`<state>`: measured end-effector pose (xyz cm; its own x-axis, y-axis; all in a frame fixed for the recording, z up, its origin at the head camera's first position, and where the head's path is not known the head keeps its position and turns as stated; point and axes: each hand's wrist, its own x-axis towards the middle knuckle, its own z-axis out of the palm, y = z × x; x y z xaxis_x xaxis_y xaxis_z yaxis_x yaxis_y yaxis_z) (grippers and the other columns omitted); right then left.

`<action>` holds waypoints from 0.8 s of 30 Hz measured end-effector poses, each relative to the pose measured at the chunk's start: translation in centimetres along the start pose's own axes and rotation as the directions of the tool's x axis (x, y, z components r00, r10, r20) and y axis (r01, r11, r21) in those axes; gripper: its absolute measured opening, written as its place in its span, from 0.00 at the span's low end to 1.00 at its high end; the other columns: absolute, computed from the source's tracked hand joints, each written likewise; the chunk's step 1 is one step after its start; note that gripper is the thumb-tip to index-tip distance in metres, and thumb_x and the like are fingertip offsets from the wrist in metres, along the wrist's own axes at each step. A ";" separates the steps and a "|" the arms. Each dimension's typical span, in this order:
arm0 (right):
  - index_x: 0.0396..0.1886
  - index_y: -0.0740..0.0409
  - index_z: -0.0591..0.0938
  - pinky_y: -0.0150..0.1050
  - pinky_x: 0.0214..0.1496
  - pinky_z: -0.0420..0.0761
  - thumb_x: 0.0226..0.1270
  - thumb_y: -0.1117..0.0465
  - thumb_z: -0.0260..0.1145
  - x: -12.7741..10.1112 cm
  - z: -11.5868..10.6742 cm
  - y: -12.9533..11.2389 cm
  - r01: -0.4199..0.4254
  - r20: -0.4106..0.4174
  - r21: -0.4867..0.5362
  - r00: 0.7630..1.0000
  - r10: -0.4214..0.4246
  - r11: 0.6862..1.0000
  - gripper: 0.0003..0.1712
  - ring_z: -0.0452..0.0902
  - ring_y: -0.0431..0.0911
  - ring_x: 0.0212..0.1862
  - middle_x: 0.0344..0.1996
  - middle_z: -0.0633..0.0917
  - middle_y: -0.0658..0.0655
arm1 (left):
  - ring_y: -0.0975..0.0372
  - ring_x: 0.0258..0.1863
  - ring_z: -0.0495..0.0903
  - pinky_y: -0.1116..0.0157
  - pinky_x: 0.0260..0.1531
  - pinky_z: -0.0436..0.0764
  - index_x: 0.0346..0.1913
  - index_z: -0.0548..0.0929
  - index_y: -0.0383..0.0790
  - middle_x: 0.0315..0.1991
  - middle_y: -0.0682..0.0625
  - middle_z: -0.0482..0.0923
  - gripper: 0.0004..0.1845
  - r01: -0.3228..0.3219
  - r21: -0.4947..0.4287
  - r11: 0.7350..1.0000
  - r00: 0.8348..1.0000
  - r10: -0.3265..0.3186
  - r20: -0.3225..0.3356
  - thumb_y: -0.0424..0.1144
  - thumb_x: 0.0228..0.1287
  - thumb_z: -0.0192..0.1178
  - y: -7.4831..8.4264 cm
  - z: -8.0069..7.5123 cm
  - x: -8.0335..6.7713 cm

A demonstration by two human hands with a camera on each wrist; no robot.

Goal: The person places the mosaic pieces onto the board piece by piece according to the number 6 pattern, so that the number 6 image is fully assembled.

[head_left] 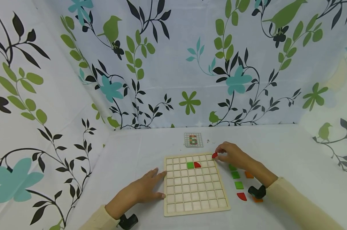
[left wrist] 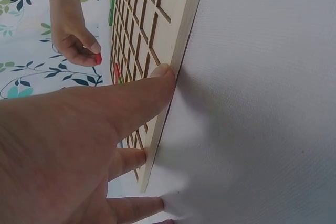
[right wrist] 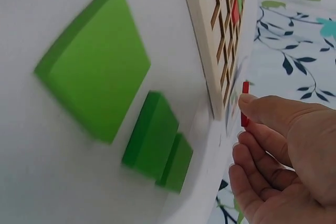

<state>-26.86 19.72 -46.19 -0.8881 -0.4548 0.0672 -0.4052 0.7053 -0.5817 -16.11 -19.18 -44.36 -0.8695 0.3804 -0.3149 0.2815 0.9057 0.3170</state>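
Three green tiles [right wrist: 97,64] large in right wrist view only.

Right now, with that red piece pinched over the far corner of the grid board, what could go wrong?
1. The right hand pinches the red piece by fingertips only; it might slip and land in a wrong cell.
2. The left hand merely touches the wooden grid board at its edge, so a push could slide it.
3. The right forearm lies over the loose green tiles and may scatter them.
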 end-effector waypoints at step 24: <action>0.44 0.56 0.84 0.45 0.52 0.78 0.68 0.61 0.69 2.9 3.8 -5.8 0.116 0.039 0.100 0.992 -0.120 0.988 0.07 0.76 0.49 0.48 0.43 0.82 0.52 | 0.44 0.73 0.59 0.40 0.59 0.70 0.77 0.63 0.51 0.76 0.39 0.56 0.45 0.015 -0.010 1.000 1.000 -0.015 -0.002 0.59 0.60 0.69 0.4 -0.2 -0.4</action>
<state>-26.29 12.24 -45.76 -0.8239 -0.5569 0.1052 -0.4816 0.5899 -0.6481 -15.77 -19.00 -43.94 -0.8743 0.3669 -0.3177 0.2647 0.9092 0.3214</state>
